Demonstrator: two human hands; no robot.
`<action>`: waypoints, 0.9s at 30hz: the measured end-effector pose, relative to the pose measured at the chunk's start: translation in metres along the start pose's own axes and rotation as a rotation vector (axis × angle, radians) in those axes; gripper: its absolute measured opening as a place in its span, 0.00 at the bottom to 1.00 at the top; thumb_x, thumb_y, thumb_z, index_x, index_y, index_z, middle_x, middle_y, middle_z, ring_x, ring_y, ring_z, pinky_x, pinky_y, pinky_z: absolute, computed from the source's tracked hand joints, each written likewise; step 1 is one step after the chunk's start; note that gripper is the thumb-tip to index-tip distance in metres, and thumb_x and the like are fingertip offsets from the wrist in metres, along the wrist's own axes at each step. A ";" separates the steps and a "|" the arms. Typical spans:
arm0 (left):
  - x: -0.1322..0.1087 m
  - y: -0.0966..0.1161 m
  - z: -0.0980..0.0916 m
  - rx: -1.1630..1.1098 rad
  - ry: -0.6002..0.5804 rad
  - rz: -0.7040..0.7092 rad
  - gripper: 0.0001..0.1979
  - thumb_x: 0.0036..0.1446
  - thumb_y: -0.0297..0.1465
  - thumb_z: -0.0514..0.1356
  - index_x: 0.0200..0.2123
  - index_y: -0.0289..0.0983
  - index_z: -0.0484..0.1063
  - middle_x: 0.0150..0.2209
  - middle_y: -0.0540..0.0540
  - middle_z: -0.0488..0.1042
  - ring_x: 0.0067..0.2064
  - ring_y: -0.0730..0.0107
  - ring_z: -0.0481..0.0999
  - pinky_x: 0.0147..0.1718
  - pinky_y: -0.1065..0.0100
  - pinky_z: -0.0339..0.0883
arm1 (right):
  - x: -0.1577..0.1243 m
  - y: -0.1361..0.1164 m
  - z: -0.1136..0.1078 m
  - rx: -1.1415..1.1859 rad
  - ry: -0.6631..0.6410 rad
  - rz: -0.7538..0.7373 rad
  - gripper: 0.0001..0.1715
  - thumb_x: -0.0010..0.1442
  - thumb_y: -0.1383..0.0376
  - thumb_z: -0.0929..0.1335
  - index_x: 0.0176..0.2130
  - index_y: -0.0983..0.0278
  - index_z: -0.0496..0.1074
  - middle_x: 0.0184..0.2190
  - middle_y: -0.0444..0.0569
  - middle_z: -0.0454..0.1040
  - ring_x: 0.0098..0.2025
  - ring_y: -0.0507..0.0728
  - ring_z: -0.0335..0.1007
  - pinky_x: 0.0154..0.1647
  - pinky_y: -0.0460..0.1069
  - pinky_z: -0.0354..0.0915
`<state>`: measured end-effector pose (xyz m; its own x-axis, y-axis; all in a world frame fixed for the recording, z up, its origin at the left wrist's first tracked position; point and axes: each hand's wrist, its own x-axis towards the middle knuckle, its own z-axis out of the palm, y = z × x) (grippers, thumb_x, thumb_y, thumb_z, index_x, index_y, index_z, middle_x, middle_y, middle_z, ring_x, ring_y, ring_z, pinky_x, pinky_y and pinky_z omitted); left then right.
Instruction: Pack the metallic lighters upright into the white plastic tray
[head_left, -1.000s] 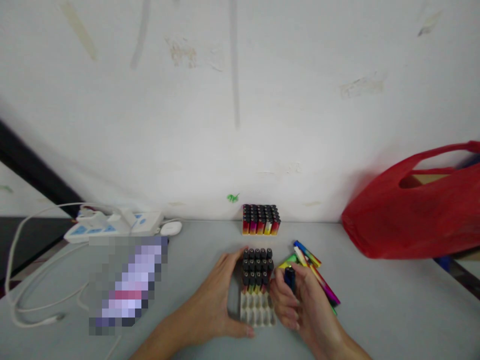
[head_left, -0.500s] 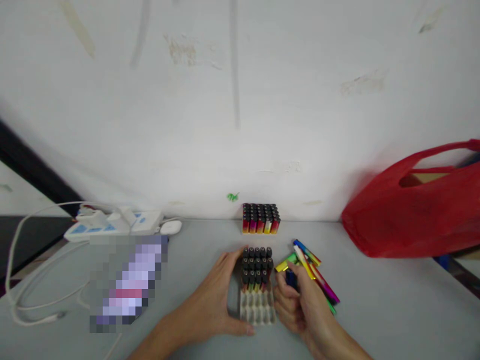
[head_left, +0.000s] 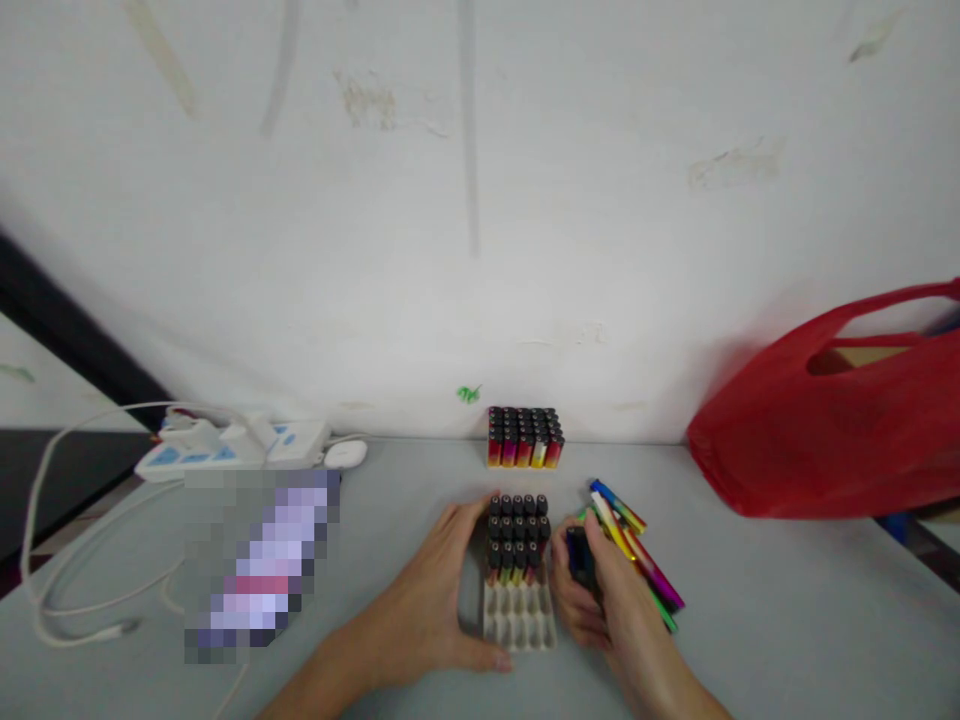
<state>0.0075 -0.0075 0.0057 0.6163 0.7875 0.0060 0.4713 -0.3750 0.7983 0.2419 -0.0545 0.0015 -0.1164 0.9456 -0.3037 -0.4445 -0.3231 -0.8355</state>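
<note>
A pale slotted tray (head_left: pixel 517 630) lies in front of me. Its far rows hold upright black-topped lighters (head_left: pixel 517 527) with shiny coloured bodies, while bare slots show in the near rows. My left hand (head_left: pixel 420 600) spans the tray's left side, fingers at the far corner and thumb at the near edge, gripping it. Just right of the tray, my right hand (head_left: pixel 600 590) is closed around a dark blue and black lighter (head_left: pixel 579 555), whose lower part is hidden by the fingers. Loose lighters (head_left: pixel 652 575) with red, purple, yellow, green and blue bodies lie beyond that hand, partly covered.
A packed block of black-topped lighters (head_left: pixel 525 440) stands against the wall. To the left are a white power strip (head_left: pixel 292 440), a white charger (head_left: pixel 346 455), cables and a blurred-out phone-like object (head_left: pixel 270 560). A red bag (head_left: pixel 825 430) sits at the right.
My right hand has turned slightly and its grip has shifted, showing more of the dark lighter. A yellow-green lighter beside it is now mostly covered. My left hand stays on the tray.
</note>
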 end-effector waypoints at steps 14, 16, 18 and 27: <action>0.002 0.003 0.002 -0.065 0.072 -0.036 0.74 0.40 0.34 0.86 0.81 0.46 0.43 0.78 0.35 0.56 0.76 0.38 0.61 0.78 0.42 0.53 | -0.012 -0.032 -0.015 -0.886 0.040 -0.629 0.14 0.78 0.51 0.68 0.52 0.53 0.81 0.43 0.47 0.78 0.50 0.62 0.74 0.51 0.54 0.66; 0.002 0.002 0.002 -0.068 0.073 -0.034 0.75 0.39 0.33 0.86 0.81 0.46 0.43 0.77 0.35 0.56 0.75 0.38 0.62 0.77 0.41 0.53 | -0.012 -0.036 -0.018 -0.949 -0.017 -0.601 0.13 0.77 0.52 0.69 0.53 0.53 0.81 0.43 0.46 0.80 0.49 0.61 0.75 0.51 0.54 0.66; 0.002 0.002 0.002 -0.067 0.072 -0.031 0.74 0.39 0.33 0.86 0.81 0.47 0.43 0.77 0.35 0.56 0.76 0.38 0.61 0.77 0.41 0.53 | -0.011 -0.040 -0.021 -1.003 -0.065 -0.585 0.12 0.78 0.53 0.69 0.55 0.53 0.80 0.43 0.46 0.80 0.47 0.60 0.76 0.52 0.54 0.66; 0.001 0.004 0.000 -0.079 0.051 -0.033 0.73 0.41 0.36 0.86 0.80 0.45 0.44 0.77 0.34 0.56 0.77 0.37 0.59 0.78 0.41 0.50 | -0.013 -0.045 -0.025 -1.064 -0.112 -0.626 0.11 0.76 0.54 0.72 0.52 0.55 0.80 0.36 0.43 0.78 0.40 0.58 0.76 0.48 0.53 0.67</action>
<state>0.0099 -0.0084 0.0083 0.5674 0.8234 0.0083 0.4382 -0.3105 0.8435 0.2859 -0.0530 0.0317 -0.2423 0.9292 0.2789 0.4848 0.3650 -0.7949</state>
